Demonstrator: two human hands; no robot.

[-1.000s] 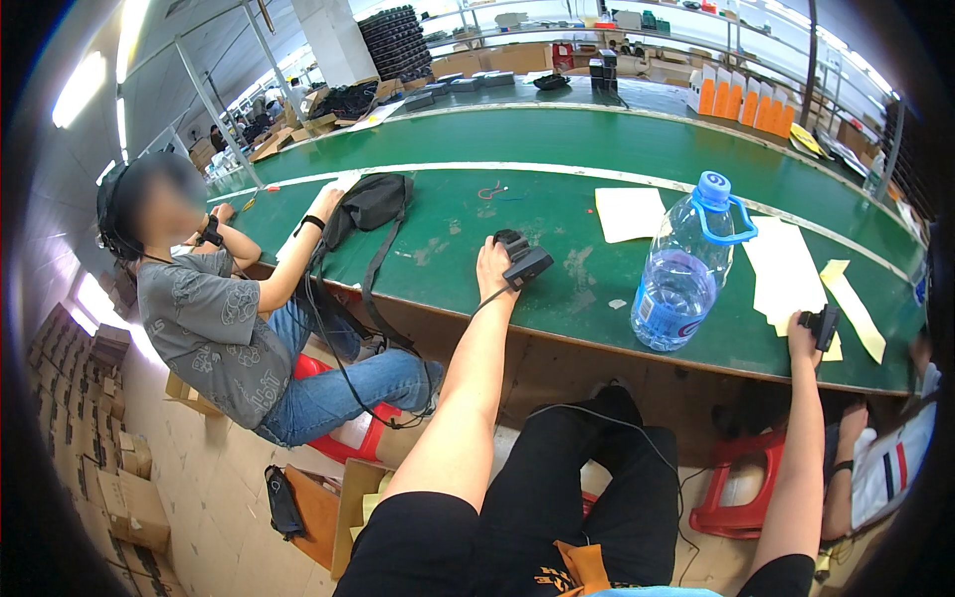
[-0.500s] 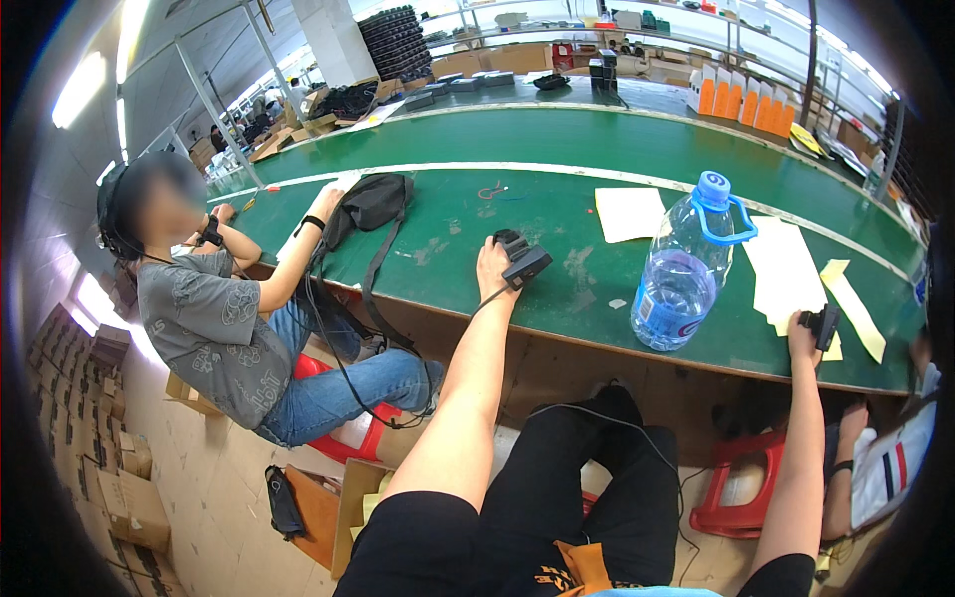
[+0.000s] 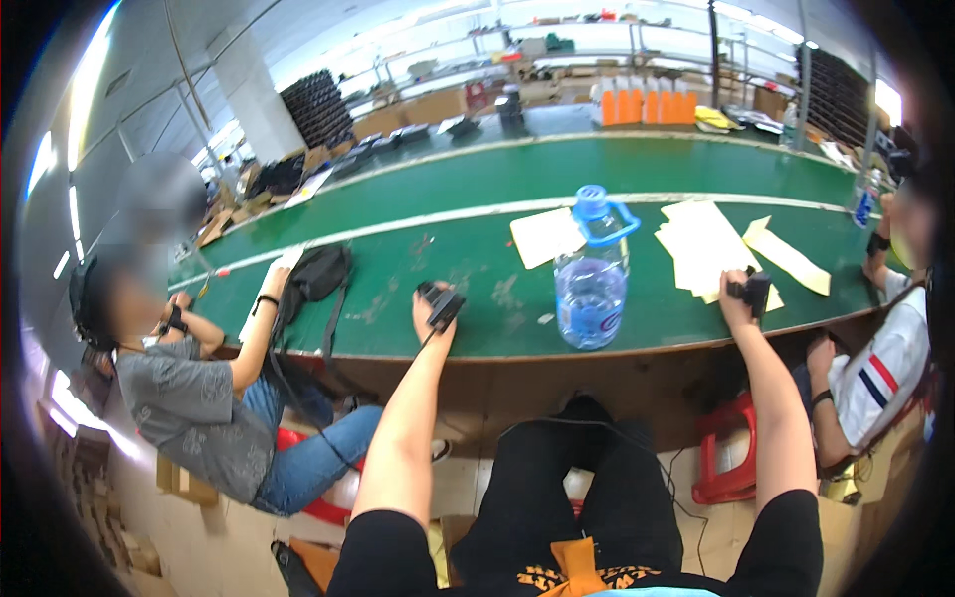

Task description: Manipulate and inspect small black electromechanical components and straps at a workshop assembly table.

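Observation:
My left hand (image 3: 423,316) is at the front edge of the green table, closed around a small black boxy device (image 3: 444,306) with a cable running back along my forearm. Most of its fingers are hidden. To the right, my right hand (image 3: 734,303) is closed on a similar black device (image 3: 758,291), beside yellowish paper sheets (image 3: 701,244). Between my hands stands a large clear water bottle (image 3: 592,284) with a blue cap and handle, partly filled. Behind it lies another yellowish sheet (image 3: 537,239).
A person in a grey shirt (image 3: 184,403) sits at my left near a black bag (image 3: 320,271). Another in a white shirt (image 3: 875,373) sits at my right by a red stool (image 3: 726,453). Orange-and-white boxes (image 3: 647,102) stand across the green table (image 3: 388,308).
My view has turned right, bringing the right-hand person further into sight. Both my hands still have the black devices. The bottle and papers appear shifted left.

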